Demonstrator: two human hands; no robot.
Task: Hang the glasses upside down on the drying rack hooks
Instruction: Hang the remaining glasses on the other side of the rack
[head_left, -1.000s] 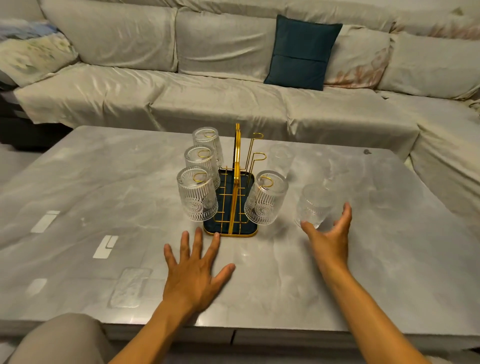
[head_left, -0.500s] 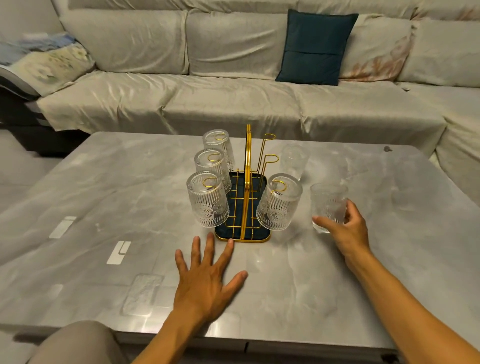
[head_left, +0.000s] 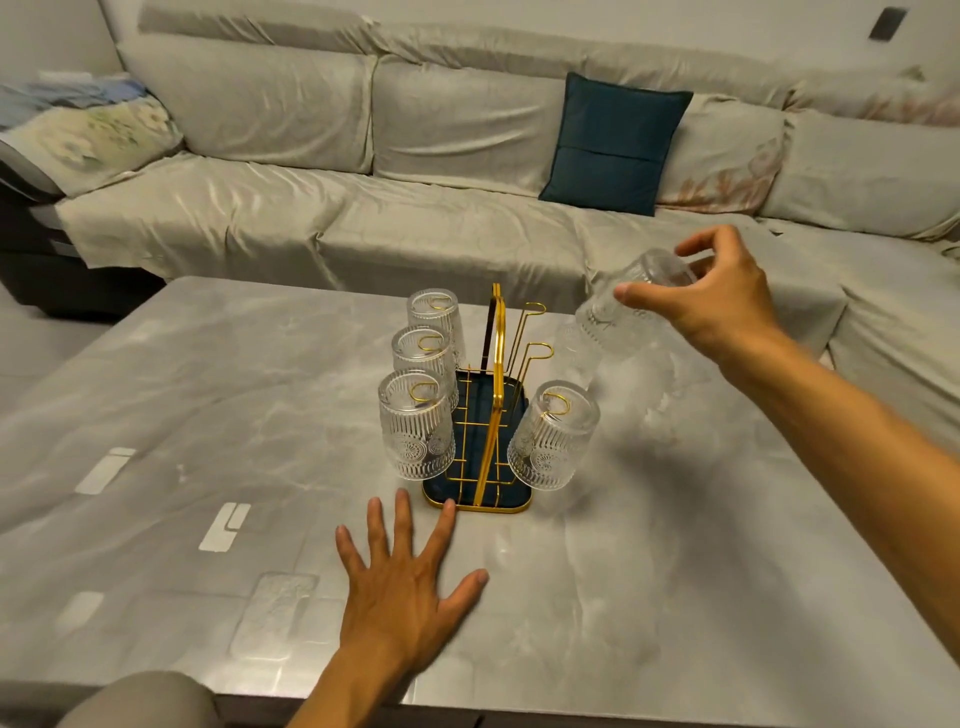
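A gold wire drying rack (head_left: 497, 358) on a dark tray (head_left: 478, 505) stands mid-table. Three ribbed clear glasses hang upside down on its left hooks: front (head_left: 415, 428), middle (head_left: 422, 352), back (head_left: 434, 316). A fourth (head_left: 553, 441) hangs on the right front hook. Two right hooks (head_left: 537, 354) are bare. My right hand (head_left: 724, 304) holds a fifth glass (head_left: 615, 319) in the air right of the rack, tilted mouth down-left. A faint glass (head_left: 574, 356) stands on the table behind it. My left hand (head_left: 408, 587) lies flat, fingers spread, before the tray.
The grey marble table (head_left: 208, 415) reaches to a beige covered sofa (head_left: 415, 218) with a teal cushion (head_left: 615, 143). A folded blanket (head_left: 78, 135) lies on the sofa's left end. My knee (head_left: 140, 701) shows at the near table edge.
My right hand closed on the glass standing right of the rack, lifted it off the table and tipped it over above the right side. The left hand stayed flat on the table.
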